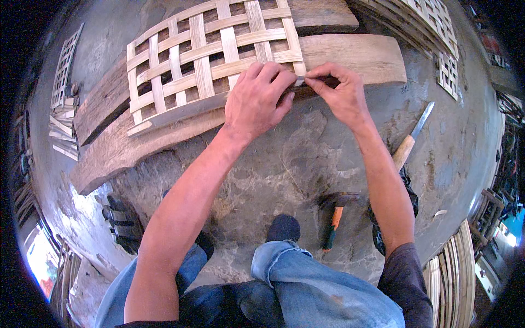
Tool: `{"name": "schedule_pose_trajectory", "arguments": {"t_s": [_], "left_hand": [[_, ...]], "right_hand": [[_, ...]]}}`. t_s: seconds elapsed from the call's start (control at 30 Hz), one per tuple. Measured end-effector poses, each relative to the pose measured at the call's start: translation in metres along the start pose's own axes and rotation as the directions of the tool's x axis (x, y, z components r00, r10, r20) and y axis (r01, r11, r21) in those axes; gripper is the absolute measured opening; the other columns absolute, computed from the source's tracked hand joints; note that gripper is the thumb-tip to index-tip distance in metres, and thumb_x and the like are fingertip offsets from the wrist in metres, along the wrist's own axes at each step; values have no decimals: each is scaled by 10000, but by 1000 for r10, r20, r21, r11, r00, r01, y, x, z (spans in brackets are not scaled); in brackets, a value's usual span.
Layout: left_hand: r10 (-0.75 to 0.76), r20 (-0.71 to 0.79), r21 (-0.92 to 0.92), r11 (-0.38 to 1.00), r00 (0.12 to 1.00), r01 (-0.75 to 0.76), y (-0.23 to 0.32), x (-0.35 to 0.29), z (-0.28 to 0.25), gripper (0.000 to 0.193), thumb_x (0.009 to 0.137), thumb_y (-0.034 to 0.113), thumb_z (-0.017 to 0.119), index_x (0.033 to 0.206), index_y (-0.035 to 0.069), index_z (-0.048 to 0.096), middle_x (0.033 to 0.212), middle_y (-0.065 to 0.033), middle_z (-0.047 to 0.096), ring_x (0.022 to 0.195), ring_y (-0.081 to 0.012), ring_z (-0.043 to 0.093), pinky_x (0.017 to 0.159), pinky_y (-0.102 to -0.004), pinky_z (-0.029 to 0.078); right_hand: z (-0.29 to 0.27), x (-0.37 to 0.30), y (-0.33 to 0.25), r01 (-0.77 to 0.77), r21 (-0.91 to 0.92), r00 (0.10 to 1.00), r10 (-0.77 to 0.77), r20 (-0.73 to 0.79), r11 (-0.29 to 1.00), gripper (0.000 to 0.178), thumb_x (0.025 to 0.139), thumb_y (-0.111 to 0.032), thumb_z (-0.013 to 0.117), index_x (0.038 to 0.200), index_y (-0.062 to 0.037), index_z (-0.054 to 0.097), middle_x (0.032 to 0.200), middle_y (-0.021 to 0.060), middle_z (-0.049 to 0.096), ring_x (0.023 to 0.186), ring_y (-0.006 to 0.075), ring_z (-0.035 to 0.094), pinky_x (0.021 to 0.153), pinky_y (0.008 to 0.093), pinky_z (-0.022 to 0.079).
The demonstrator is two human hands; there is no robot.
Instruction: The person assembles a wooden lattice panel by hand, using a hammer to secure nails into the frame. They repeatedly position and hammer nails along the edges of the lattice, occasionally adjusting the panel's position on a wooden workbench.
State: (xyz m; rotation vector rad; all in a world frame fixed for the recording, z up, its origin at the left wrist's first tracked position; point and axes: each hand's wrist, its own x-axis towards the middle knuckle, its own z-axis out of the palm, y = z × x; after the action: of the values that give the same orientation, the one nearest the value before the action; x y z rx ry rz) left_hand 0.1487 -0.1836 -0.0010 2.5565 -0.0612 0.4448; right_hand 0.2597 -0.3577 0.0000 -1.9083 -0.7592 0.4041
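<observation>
A woven lattice panel (203,56) of pale flat wood or bamboo strips lies on thick wooden planks in front of me. Along its near side runs a flat edge strip (180,112). My left hand (258,99) is closed over this near edge towards the right corner, with curled fingers on the lattice. At that corner my right hand (338,94) pinches thumb and forefinger together beside the strip's end. Whatever sits between those fingertips is too small to make out. The strip under my left palm is hidden.
The planks (355,57) rest on a rough concrete floor (284,164). A knife (414,136) with a wooden handle lies right of my forearm. Nearer my feet is a hammer (335,221) with an orange and dark handle. More lattice panels (432,24) are stacked far right; cut strips (64,128) lie left.
</observation>
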Motion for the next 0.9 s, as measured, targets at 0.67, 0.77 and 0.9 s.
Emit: {"name": "schedule_pose_trajectory", "arguments": {"t_s": [0.67, 0.77, 0.9], "left_hand": [[-92, -151, -30, 996, 984, 89, 14, 7, 6, 300, 766, 144, 740, 1057, 115, 672, 1002, -48, 682, 983, -263, 621, 899, -407, 450], [-183, -172, -125, 979, 968, 163, 17, 7, 9, 324, 770, 132, 733, 1087, 117, 666, 958, -45, 699, 948, -247, 637, 896, -399, 440], [-243, -170, -218, 954, 955, 204, 19, 12, 15, 345, 773, 125, 734, 1107, 126, 649, 873, -14, 713, 896, -234, 654, 875, -392, 437]], "right_hand": [[1, -1, 5, 141, -80, 987, -146, -64, 987, 197, 772, -2, 701, 954, -70, 738, 957, 73, 724, 927, 224, 687, 815, 323, 538], [0, 0, 4, 148, -68, 985, -153, -80, 987, 232, 747, 23, 680, 954, -65, 735, 977, 85, 722, 938, 233, 691, 840, 323, 539], [-2, -3, 5, 135, -125, 987, -145, -75, 983, 211, 767, -48, 675, 971, -63, 727, 981, 89, 719, 931, 231, 693, 830, 317, 540]]}}
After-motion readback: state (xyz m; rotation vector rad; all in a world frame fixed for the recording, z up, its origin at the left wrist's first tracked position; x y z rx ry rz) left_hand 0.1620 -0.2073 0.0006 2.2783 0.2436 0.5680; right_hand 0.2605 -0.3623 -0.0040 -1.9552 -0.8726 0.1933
